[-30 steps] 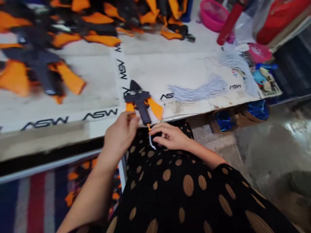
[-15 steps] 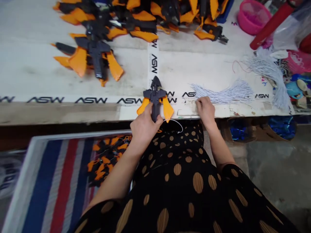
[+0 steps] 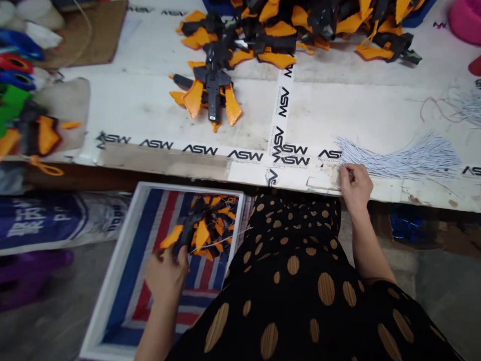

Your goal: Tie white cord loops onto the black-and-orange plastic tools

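My left hand (image 3: 167,276) is low at the left, over a white-rimmed tray (image 3: 141,240) lined with striped cloth. Its fingers are closed on a black-and-orange winged plastic toy (image 3: 185,231), from which a thin white string trails to the right. A heap of similar toys (image 3: 216,220) lies in the tray just beyond. My right hand (image 3: 356,188) rests at the front edge of the table, thumb and fingers pinched together; whatever they hold is too small to make out. Beside it lies a bundle of white strings (image 3: 406,158).
More black-and-orange toys (image 3: 278,35) are piled at the back of the table (image 3: 150,110), with one toy (image 3: 213,93) nearer the middle. Coloured parts (image 3: 17,70) stand at the far left. A pink bowl (image 3: 468,20) is at the back right.
My left hand has carried the winged toy from the table edge down and left to the tray. My right hand stays by the strings. The view has swung left.
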Motion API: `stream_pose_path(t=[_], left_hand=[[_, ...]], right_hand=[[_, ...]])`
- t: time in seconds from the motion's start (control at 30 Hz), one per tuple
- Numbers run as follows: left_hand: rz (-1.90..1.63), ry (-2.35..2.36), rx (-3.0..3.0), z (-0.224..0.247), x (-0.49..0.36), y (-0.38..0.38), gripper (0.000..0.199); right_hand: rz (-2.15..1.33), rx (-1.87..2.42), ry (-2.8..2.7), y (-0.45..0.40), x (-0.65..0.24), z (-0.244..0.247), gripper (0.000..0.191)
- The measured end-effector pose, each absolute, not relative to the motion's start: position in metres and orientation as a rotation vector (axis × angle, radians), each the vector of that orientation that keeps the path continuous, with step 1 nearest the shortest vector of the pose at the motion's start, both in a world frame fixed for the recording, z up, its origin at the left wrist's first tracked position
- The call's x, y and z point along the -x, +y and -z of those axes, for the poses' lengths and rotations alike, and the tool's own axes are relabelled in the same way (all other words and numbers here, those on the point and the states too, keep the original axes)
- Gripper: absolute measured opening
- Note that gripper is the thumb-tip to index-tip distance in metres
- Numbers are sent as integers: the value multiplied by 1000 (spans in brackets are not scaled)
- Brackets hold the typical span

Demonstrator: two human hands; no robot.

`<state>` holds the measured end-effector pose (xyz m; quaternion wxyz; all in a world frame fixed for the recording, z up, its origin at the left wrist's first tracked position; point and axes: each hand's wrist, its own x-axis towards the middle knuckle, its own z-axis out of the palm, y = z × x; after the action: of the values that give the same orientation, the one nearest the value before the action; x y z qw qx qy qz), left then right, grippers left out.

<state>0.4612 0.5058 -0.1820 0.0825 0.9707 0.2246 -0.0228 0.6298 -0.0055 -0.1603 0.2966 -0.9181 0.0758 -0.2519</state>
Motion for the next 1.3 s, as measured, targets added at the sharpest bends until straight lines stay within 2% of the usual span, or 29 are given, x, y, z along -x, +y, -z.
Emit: stream_pose_path(t=[0.07, 0.13, 0.2, 0.33, 0.4, 0.5, 0.6, 0.77, 0.9, 1.1, 1.3], left_hand=[[-3, 667, -2919, 177, -478, 506, 47], [-272, 613, -2830, 170, -520, 496, 44], [-466, 347, -2719, 161, -584, 476, 43], [-506, 89, -2628, 146, -732, 425, 46], [-428, 206, -2606, 141, -793, 403, 55], [-337, 285, -2564, 140, -842, 377, 51], [-321, 282, -2529, 140, -831, 357, 43], [-212, 53, -2468, 132, -743, 310, 43], [-166, -58, -2445, 130, -691, 272, 51], [138, -336, -2119, 145, -637, 255, 59], [45, -144, -1812, 160, -604, 245, 31]], right_hand=[[682, 2419, 201, -5, -630, 161, 22], [695, 2399, 176, -5, -630, 162, 23], [720, 2378, 148, -5, -629, 163, 24], [776, 2350, 120, -6, -628, 163, 24], [756, 2339, 90, -6, -626, 161, 24], [673, 2327, 82, -6, -619, 155, 24], [597, 2315, 112, 0, -610, 147, 23], [579, 2258, 6, 21, -606, 131, 17], [504, 2238, -149, 40, -608, 120, 14], [361, 2205, -249, 55, -598, 118, 15], [166, 2336, -275, 60, -588, 122, 18]])
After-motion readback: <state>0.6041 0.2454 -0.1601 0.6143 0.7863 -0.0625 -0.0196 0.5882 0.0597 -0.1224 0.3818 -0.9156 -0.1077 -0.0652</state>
